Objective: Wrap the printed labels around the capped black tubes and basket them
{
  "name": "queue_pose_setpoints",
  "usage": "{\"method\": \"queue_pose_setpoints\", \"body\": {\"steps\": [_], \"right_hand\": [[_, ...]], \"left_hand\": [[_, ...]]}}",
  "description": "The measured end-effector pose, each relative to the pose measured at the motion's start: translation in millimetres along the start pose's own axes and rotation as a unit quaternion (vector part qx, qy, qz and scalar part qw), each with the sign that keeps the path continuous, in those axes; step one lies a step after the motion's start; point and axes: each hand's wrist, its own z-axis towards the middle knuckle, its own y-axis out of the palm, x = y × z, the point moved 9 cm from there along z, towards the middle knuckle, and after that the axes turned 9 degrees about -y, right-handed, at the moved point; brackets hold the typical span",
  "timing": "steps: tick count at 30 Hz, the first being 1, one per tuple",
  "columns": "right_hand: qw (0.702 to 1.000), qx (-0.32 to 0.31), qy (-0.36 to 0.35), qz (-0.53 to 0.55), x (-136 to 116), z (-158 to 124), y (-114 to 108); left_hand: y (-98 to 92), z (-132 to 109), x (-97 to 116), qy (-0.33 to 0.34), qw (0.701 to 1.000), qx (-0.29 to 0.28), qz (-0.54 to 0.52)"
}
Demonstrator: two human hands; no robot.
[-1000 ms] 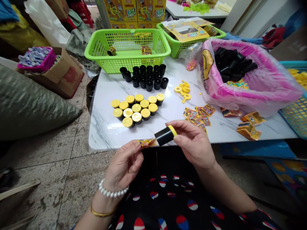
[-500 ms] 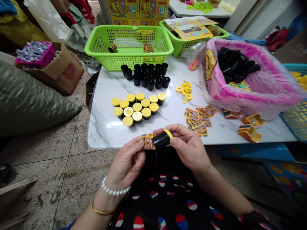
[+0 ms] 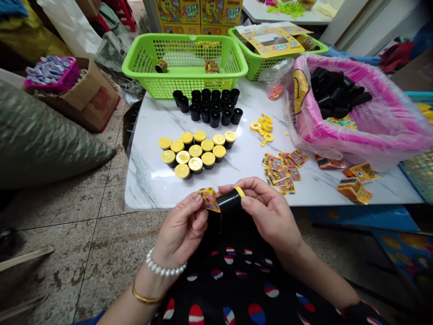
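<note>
Between thumb and fingers, my left hand (image 3: 189, 221) pinches a printed orange wrapper sleeve (image 3: 209, 200). A black cup with a yellow lid (image 3: 228, 200) lies on its side in my right hand (image 3: 267, 210), its lid against my right fingers. The cup's dark end meets the sleeve's edge; how far it reaches inside I cannot tell. Beyond my hands stands a group of yellow-lidded black cups (image 3: 195, 151) on the white table. Several printed sleeves (image 3: 282, 169) lie flat in a loose pile to the right.
Bare black cups (image 3: 214, 108) stand in rows before a green basket (image 3: 184, 81) holding a few wrapped cups. Yellow ring-shaped pieces (image 3: 264, 128) lie mid-table. At right is a pink basket (image 3: 304, 128) lined with plastic, full of black cups. Bundled sleeves (image 3: 355, 189) rest near the edge.
The sleeve in my left hand has tilted and looks more opened out beside the cup's end. Both hands keep their hold; the whole view has shifted slightly.
</note>
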Motion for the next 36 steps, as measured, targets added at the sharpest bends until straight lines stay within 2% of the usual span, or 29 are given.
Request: {"method": "queue_pose_setpoints", "body": {"steps": [5,8,14,18,20,24,26,28,30,31,34,36], "right_hand": [[1.0,0.026,-0.012,-0.011,4.0,3.8,-1.8],[0.997,0.054,-0.027,-0.055,1.4,4.1,-6.0],[0.976,0.059,-0.11,-0.18,-15.1,-2.2,-2.6],[0.968,0.061,-0.151,-0.192,-21.2,-8.1,-1.3],[0.967,0.065,-0.159,-0.19,-23.4,-10.7,-2.8],[0.965,0.021,-0.18,-0.191,-30.6,-13.9,0.5],[0.963,0.017,-0.193,-0.187,-36.3,-14.8,-2.2],[0.962,0.032,-0.205,-0.175,-41.9,-15.4,-8.5],[0.965,0.035,-0.207,-0.158,-44.1,-15.5,-12.1],[0.967,0.024,-0.204,-0.152,-43.4,-15.1,-11.6],[0.963,-0.044,-0.202,-0.173,-40.3,-14.2,-1.3],[0.941,-0.087,-0.224,-0.237,-41.9,-14.4,6.4]], "left_hand": [[0.7,-2.4,-2.0,0.0,1.0,-0.005,0.004],[-1.7,-2.7,-3.8,0.0,1.0,-0.004,-0.004],[-6.3,-0.6,-6.7,-0.008,1.0,0.012,-0.014],[-6.2,-7.2,-5.3,0.007,0.999,0.033,0.032],[-6.2,-13.5,-2.3,0.031,0.994,0.055,0.09],[-6.3,-25.0,7.3,0.094,0.978,0.089,0.162],[-9.0,-32.8,19.8,0.159,0.962,0.12,0.189],[-8.0,-43.8,36.4,0.244,0.932,0.14,0.23],[1.9,-51.0,47.2,0.299,0.902,0.114,0.289],[8.8,-50.6,47.8,0.3,0.895,0.083,0.319],[24.7,-40.3,35.9,0.227,0.899,-0.026,0.374],[26.3,-33.5,29.9,0.188,0.902,-0.045,0.387]]}}
